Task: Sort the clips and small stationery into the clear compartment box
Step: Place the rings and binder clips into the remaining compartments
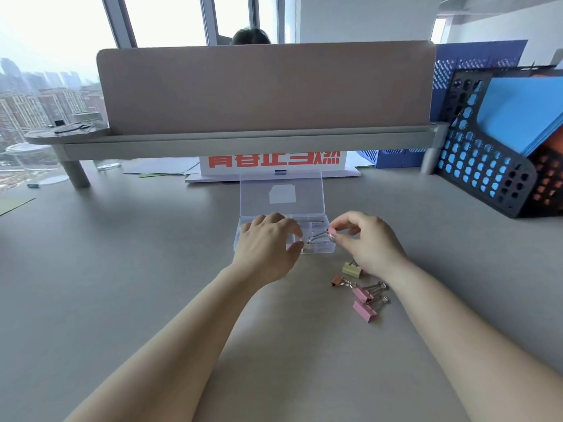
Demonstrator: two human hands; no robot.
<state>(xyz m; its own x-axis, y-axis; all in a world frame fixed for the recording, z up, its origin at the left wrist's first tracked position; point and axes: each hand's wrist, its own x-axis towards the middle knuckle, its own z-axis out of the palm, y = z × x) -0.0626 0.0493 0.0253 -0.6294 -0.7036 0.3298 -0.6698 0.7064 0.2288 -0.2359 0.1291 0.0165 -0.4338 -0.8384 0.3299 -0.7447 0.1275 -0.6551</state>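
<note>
Clear box [320, 248] sits mid-counter [152, 269], lid [281, 193] flipped up at the back. A few small items are in the compartments, too blurred to identify.

Right hand [365, 242]: thumb and forefinger pinching a pink binder clip [332, 231] by its body, above the box's right end. The wire handles point left over the compartments, and the clip isn't touching the box floor as far as I can see.

Left hand [268, 242]: lying over the left half of the box, fingers curled down, thumb at the front edge. Can't tell whether it grips the box or only rests on it.

Still loose on the counter, just right of the box and near the right wrist:
- yellow clip [352, 268], partly under the hand
- small salmon clip [337, 280]
- two larger pink clips [362, 293] [364, 311], side by side, handles pointing right

Background: beige divider panel [265, 86] across the back, white sign with red lettering [274, 161] under it, black mesh file rack [487, 166] with blue folders at far right.
</note>
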